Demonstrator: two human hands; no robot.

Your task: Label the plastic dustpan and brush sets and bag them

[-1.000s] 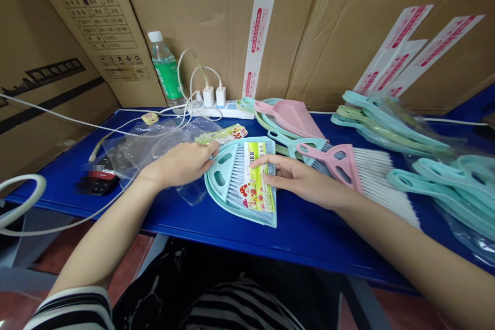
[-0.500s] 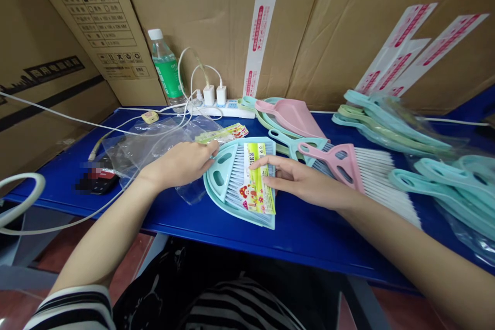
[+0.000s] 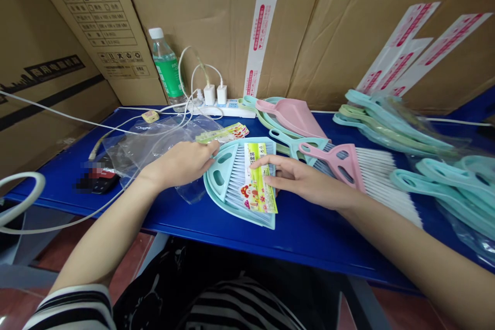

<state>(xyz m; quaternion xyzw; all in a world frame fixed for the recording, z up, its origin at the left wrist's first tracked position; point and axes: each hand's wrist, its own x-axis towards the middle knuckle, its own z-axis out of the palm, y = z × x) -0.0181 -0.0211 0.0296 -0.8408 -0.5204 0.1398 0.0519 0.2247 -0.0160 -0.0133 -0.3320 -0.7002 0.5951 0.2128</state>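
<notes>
A mint-green dustpan (image 3: 216, 200) lies on the blue table with a matching hand brush (image 3: 226, 171) nested in it, bristles to the right. My left hand (image 3: 189, 162) is closed at their handle end, and the handles are hidden under it. Across the grey bristles rests a yellow-green printed label card (image 3: 256, 193) with mushroom and flower pictures. At the card's right edge, my right hand (image 3: 290, 175) pinches it, fingertips on top; the underside of that grip is hidden. More printed cards (image 3: 224, 133) lie just behind the dustpan.
Clear plastic bags (image 3: 135, 152) and a dark device (image 3: 100, 178) lie left. A bottle (image 3: 168, 69) and a power strip (image 3: 232, 108) with cables stand behind. Pink dustpan (image 3: 296, 116), pink brush (image 3: 346, 165) and bagged mint sets (image 3: 456, 185) sit right. Cardboard boxes (image 3: 216, 20) wall the back.
The label card's lower right corner has shifted slightly to the right over the bristles. Both hands have stayed almost in place.
</notes>
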